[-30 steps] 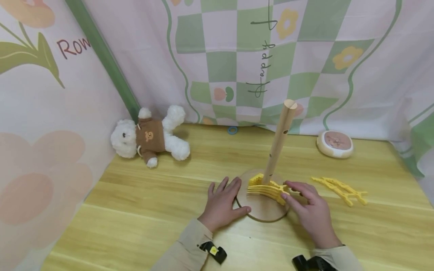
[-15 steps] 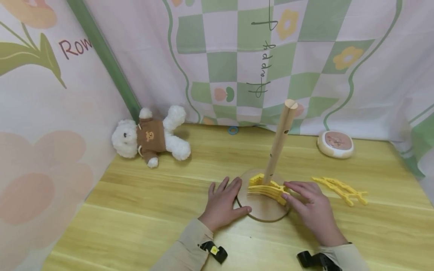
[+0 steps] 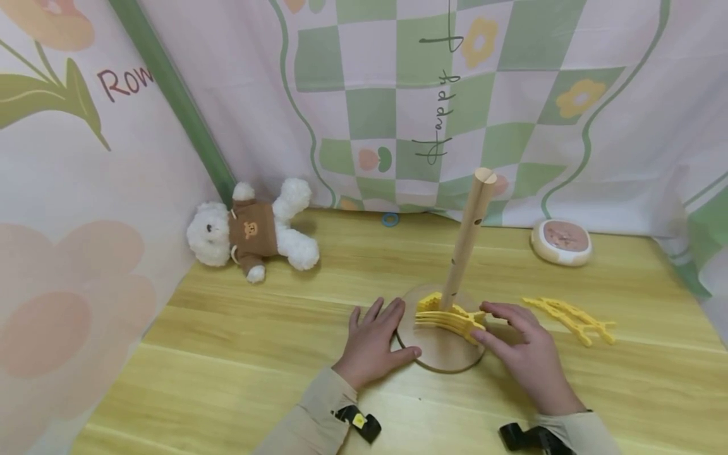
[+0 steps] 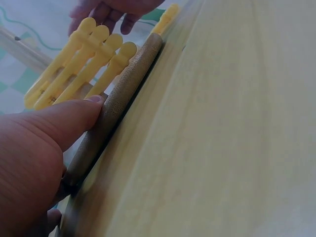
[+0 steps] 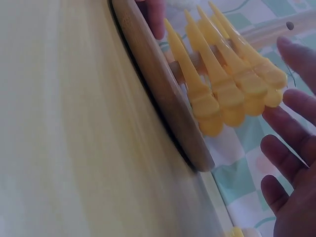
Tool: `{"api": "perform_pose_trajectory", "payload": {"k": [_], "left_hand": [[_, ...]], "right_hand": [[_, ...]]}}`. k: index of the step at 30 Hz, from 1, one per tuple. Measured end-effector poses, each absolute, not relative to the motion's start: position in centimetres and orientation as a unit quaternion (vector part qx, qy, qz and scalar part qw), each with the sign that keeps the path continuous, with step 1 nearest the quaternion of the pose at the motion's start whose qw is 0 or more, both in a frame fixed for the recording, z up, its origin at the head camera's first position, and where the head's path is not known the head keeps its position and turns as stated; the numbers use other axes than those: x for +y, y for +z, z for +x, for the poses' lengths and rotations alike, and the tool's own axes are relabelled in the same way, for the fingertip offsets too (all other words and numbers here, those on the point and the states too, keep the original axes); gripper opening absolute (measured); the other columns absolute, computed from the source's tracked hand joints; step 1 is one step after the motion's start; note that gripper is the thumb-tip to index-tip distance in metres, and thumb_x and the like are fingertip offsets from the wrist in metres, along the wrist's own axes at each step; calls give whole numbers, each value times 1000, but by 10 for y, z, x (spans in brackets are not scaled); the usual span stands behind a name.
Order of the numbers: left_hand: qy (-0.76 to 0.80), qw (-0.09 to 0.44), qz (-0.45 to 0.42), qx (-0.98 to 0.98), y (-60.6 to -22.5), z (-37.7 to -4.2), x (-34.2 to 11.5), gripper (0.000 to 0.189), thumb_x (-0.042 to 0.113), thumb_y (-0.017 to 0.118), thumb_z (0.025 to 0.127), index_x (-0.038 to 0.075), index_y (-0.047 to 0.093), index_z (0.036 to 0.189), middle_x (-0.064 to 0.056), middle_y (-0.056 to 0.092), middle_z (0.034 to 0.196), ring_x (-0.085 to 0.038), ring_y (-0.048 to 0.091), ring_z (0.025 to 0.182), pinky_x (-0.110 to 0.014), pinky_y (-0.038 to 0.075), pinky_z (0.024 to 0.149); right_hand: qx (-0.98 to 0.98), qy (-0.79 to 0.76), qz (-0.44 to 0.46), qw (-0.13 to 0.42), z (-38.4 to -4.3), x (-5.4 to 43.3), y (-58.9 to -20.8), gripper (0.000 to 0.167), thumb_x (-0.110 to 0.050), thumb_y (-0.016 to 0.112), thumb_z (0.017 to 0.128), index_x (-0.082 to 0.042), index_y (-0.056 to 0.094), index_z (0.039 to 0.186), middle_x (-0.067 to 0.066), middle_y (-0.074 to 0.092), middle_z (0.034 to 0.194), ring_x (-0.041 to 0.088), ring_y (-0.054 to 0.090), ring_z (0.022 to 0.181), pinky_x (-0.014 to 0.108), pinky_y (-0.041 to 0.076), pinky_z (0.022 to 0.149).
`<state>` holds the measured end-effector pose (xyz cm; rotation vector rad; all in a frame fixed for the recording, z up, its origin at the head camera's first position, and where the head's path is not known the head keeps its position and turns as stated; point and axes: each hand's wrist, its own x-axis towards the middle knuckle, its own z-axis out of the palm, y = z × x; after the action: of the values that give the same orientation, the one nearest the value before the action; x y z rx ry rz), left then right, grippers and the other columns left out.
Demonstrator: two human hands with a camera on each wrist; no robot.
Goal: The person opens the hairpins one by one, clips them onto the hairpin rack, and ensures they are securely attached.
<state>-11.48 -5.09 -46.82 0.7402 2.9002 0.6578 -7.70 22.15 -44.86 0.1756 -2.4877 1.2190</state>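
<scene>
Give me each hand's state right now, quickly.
Left hand: open, touching the round, flat wooden base.
Right hand: open, at one end of the stacked, curved yellow plastic strips; contact cannot be told.

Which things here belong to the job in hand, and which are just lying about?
Apparently part of the job:
round wooden base
wooden post
stacked yellow pieces
loose yellow pieces, probably: they look alike

Just lying about:
plush toy
blue ring
pink-and-cream device

A home-like corner, it seems
Flowered cloth (image 3: 372,107) hangs behind the bench (image 3: 227,354); near its far left corner lies a plush toy (image 3: 258,230).
</scene>
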Motion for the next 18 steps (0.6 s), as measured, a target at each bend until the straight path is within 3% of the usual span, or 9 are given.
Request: {"api": "perform_pose_trajectory", "payload": {"k": [8, 18], "left_hand": [[216, 38, 241, 945, -468, -115, -50, 90, 66, 59, 90, 15, 31, 159, 1, 31, 163, -30, 25, 151, -67, 11, 116], [219, 45, 238, 945, -466, -114, -50, 90, 65, 60, 91, 15, 31, 159, 1, 31, 163, -30, 24, 151, -66, 11, 116]], "right_hand": [[-868, 436, 64, 228, -74, 242, -454, 31, -3, 84, 79, -5, 74, 109, -9, 67, 114, -8, 49, 113, 6, 31, 98], [-867, 431, -43, 247, -72, 262, -455, 20, -8, 81, 84, -7, 77, 103, -25, 67, 95, -8, 57, 88, 6, 42, 76]]}}
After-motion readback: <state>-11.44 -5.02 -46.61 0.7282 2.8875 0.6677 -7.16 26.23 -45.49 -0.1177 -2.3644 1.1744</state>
